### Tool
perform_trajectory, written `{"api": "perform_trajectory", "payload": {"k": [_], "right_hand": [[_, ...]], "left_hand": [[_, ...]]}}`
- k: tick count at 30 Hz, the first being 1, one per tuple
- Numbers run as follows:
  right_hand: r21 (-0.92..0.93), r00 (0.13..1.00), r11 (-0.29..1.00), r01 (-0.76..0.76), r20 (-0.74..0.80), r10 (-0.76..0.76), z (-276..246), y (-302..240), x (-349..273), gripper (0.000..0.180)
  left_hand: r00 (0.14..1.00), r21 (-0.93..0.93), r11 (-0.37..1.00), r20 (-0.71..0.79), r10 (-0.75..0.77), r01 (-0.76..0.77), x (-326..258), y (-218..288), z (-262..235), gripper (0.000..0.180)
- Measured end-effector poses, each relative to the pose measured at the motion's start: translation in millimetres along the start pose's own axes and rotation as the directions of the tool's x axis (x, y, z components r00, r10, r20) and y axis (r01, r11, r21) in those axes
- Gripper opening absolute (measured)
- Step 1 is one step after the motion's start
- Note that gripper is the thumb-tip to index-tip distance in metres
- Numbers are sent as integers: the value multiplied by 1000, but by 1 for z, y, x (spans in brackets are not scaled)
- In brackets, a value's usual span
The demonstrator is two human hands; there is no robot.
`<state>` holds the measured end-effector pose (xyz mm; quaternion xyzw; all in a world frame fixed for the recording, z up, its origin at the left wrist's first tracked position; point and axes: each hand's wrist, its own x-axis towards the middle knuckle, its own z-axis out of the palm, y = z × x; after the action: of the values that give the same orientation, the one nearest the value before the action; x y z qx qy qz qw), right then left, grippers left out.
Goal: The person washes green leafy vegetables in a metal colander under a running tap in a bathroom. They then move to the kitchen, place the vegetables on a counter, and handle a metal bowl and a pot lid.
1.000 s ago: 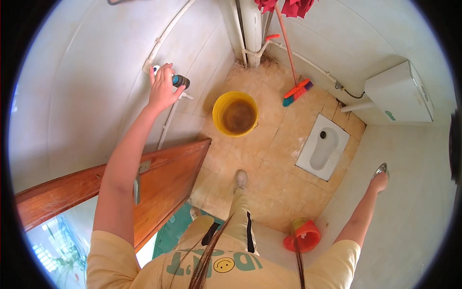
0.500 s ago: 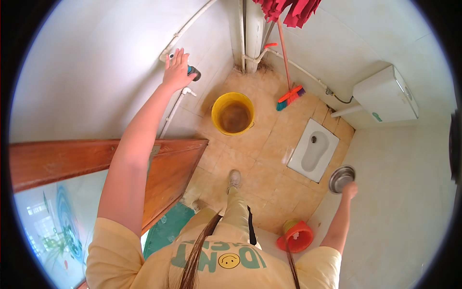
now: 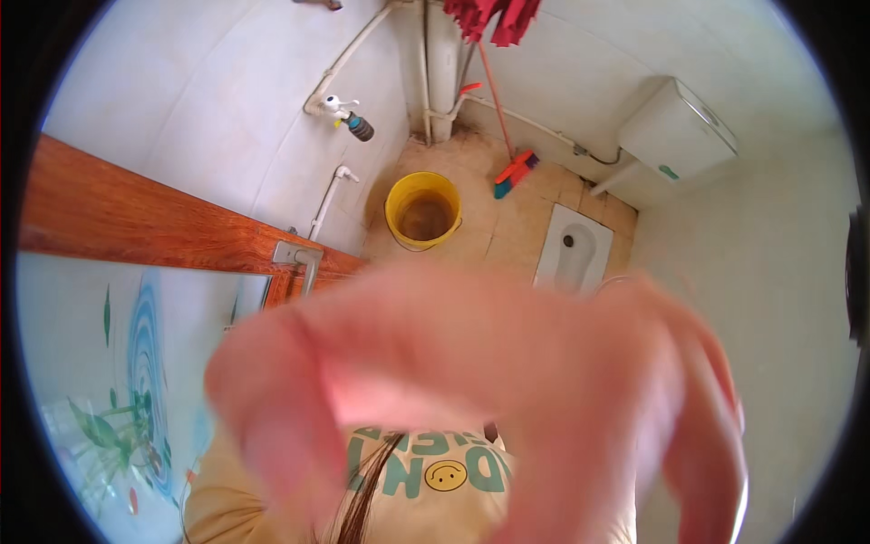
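Note:
A large, blurred hand fills the lower middle of the head view, very close to the camera. It appears to be my left hand (image 3: 553, 363), with its fingers bent downward; motion blur hides whether it holds anything. Behind it shows only a thin piece of a metal bowl's rim (image 3: 616, 280). My right hand is hidden. On the left wall, a white tap (image 3: 337, 106) with a dark nozzle (image 3: 360, 127) stands free of any hand. A yellow bucket (image 3: 399, 204) rests on the tiled floor, with a brownish bottom inside.
A squat toilet (image 3: 594, 243) is set into the floor at right, below a white cistern (image 3: 675, 134). A broom (image 3: 515, 172) leans in the back corner, near hanging red cloth strips (image 3: 494, 18). At left, a wooden door (image 3: 145, 213) has a metal handle (image 3: 310, 263).
My left hand has left the tap and come up close to the camera. It now covers my right hand, most of the bowl and the red basket. The view has shifted, showing more of the door.

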<state>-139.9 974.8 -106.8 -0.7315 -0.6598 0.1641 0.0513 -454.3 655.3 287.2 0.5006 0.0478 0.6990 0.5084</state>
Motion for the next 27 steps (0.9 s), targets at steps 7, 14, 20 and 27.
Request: {"api": "perform_trajectory", "payload": {"k": [7, 14, 20, 27], "right_hand": [[372, 974, 919, -129, -126, 187, -23, 73, -141, 23], [878, 939, 461, -126, -44, 341, 3, 147, -316, 17], [888, 954, 407, -216, 102, 282, 40, 121, -432, 11], [507, 925, 820, -266, -104, 365, 14, 233, -583, 18]], "left_hand": [[931, -403, 909, 362, 55, 103, -44, -24, 104, 32], [843, -603, 746, 527, 104, 284, -92, -34, 180, 31], [779, -608, 679, 621, 87, 410, -111, -36, 244, 29], [663, -692, 274, 720, 205, 667, -129, -102, 341, 28]]}}
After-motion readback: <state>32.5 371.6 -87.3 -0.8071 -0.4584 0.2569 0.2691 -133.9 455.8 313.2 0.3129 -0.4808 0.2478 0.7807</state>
